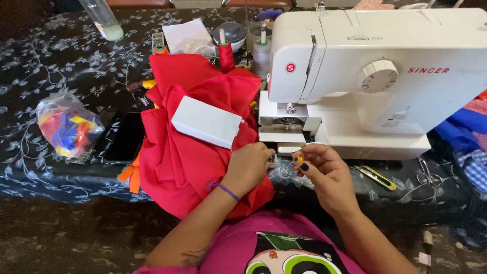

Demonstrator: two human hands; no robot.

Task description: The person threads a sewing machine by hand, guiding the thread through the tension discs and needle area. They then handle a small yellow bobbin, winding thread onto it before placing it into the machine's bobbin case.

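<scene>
My left hand [249, 163], with a purple band at the wrist, rests on the bunched red fabric [187, 147] and pinches something small and dark at its fingertips, right below the open bobbin area of the white sewing machine [375, 76]. My right hand [323, 170] is held just beside it, fingers curled around a small yellow bobbin [299, 159]. The two hands almost touch. A white detached machine cover [205, 122] lies on top of the red fabric.
A black phone [125, 138] and a clear bag of coloured bits [65, 125] lie at left. Thread spools [262, 53], a small bowl [232, 33] and a paper sit behind the fabric. Yellow snips [378, 177], small scissors [425, 175] and blue cloth [469, 132] are at right.
</scene>
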